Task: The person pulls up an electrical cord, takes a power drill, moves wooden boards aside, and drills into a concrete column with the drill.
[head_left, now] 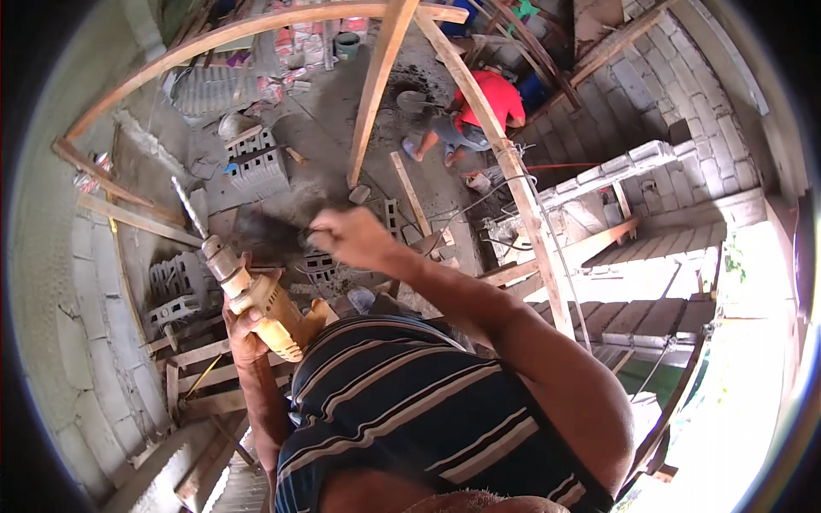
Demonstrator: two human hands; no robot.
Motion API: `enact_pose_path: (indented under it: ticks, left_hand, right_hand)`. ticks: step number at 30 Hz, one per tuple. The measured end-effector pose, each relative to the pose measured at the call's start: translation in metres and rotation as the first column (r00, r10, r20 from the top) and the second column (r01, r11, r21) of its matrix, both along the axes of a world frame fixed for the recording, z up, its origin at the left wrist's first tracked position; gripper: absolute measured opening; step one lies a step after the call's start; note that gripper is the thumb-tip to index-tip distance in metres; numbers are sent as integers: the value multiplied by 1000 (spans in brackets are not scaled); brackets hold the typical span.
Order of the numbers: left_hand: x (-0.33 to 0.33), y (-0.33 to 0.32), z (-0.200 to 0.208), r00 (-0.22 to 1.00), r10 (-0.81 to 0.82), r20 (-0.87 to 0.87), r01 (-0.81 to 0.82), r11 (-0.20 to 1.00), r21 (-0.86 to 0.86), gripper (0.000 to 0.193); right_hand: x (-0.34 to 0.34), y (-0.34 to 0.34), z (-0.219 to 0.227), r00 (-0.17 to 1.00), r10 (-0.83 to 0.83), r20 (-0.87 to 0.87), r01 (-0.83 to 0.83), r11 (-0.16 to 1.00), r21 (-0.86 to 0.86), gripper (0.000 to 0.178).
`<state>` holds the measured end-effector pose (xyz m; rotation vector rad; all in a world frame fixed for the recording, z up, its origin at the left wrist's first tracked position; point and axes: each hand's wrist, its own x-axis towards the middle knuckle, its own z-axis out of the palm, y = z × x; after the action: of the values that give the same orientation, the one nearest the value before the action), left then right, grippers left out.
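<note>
1. While the left hand [245, 338] grasps the body of the yellow drill [272, 312], thumb over its side, the right hand [355, 239] is blurred with its fingers curled, seemingly around the end of a dark thing [269, 232] too smeared to identify

2. The drill is just in front of the striped shirt [385, 385], at the cloth's upper left edge, with its long bit [190, 209] pointing away; whether the bit touches anything I cannot tell

3. No finger shows on a trigger, so its state is hidden; an accidental squeeze could spin the bit, and the dark thing, if swung closer, could catch on it

4. Only one hand supports the drill, so a weak grip or a sudden jam could twist the wrist or drop the tool toward the hollow blocks [259, 171] at the left side of the floor [316, 120]

5. Near the floor's far right edge a co-worker [492, 103] bends beyond a wooden post [500, 141]; knocking that post loose could endanger them
</note>
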<state>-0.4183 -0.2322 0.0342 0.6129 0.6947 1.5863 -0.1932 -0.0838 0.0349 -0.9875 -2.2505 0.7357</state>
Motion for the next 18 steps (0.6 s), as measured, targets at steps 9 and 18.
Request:
enact_pose_path:
  ticks: [9, 18]
  left_hand:
    - [-61, -2, -37, 990, 127, 65, -119, 986, -117, 98]
    - [-123, -76, -65, 754, 614, -233, -657, 695, -293, 38]
  right_hand:
    - [220, -4, -85, 811, -505, 296, 584, 734, -347, 31]
    - [392, 1, -261, 848, -114, 517, 246, 950, -194, 22]
